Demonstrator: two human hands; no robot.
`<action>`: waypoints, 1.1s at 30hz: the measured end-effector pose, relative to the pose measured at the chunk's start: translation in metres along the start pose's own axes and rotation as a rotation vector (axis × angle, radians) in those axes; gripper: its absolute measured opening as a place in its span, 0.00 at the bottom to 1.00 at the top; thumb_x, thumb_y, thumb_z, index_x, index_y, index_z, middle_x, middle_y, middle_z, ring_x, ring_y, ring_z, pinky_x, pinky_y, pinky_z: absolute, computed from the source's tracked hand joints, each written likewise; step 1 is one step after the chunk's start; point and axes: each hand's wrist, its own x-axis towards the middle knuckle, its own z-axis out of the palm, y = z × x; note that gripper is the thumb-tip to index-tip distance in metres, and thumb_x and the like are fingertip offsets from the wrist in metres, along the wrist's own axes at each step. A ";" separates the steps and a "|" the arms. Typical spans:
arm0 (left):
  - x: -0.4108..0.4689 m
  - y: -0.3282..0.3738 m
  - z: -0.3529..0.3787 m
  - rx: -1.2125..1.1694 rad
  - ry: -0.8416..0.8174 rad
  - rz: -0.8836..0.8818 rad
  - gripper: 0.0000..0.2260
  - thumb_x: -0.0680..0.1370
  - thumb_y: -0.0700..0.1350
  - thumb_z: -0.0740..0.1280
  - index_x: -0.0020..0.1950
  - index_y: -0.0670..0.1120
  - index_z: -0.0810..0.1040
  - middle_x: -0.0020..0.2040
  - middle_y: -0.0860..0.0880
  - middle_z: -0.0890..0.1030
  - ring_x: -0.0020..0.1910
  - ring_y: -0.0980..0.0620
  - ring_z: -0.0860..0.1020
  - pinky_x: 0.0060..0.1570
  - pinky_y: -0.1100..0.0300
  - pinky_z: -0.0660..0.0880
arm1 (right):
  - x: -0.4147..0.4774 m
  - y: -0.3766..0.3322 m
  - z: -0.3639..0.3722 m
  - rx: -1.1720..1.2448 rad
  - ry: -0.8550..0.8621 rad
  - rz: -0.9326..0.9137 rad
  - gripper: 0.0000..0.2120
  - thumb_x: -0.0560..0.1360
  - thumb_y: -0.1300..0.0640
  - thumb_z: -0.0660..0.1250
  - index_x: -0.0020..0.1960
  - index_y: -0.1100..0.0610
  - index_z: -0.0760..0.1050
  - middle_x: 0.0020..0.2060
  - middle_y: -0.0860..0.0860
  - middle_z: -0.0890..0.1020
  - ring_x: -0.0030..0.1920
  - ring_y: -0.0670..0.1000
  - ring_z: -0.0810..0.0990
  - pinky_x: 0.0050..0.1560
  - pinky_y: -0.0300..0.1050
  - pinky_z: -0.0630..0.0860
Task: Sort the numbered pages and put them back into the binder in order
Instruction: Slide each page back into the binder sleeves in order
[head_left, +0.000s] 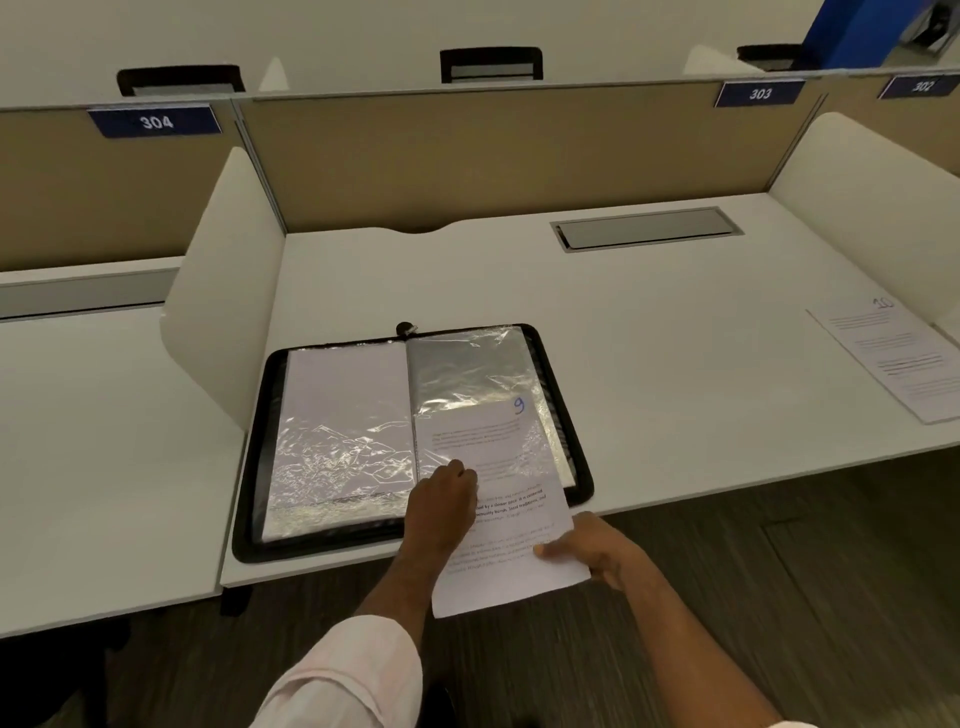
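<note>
Page 9 (519, 525) lay half inside the right sleeve (467, 374) of the open binder (253, 467), its near end overhanging the counter (649, 322). Right grip (597, 551) pinched its lower right edge. Left grip (441, 499) curled at the sleeve mouth, hold unclear. Page 10 (893, 364) lay well apart, right.

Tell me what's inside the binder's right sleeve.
Page 9, upper part in, the rest sticking out toward the near edge, gripped by the right hand. The left hand sits at the mouth of the sleeve. Anything behind the page is covered.

Page 10 (891, 358) runs off the right edge.
</note>
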 end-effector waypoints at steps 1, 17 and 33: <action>-0.001 0.002 0.000 -0.005 0.008 0.002 0.06 0.73 0.44 0.73 0.39 0.46 0.79 0.36 0.51 0.77 0.28 0.55 0.74 0.26 0.62 0.74 | 0.001 -0.002 -0.001 0.057 0.030 -0.020 0.14 0.72 0.61 0.74 0.57 0.55 0.78 0.51 0.50 0.83 0.52 0.51 0.81 0.52 0.46 0.80; 0.003 0.004 -0.005 -0.005 0.065 -0.018 0.06 0.71 0.43 0.74 0.38 0.47 0.78 0.37 0.51 0.77 0.29 0.54 0.75 0.24 0.60 0.73 | 0.024 -0.031 0.021 0.131 0.329 -0.078 0.11 0.75 0.55 0.72 0.56 0.57 0.77 0.50 0.54 0.83 0.49 0.53 0.82 0.48 0.50 0.82; -0.001 0.009 0.003 -0.024 0.068 0.001 0.07 0.70 0.41 0.75 0.39 0.46 0.78 0.37 0.50 0.78 0.31 0.53 0.76 0.25 0.58 0.75 | 0.026 -0.038 0.021 0.311 0.359 -0.126 0.11 0.78 0.62 0.67 0.60 0.60 0.75 0.46 0.55 0.82 0.40 0.49 0.85 0.34 0.36 0.79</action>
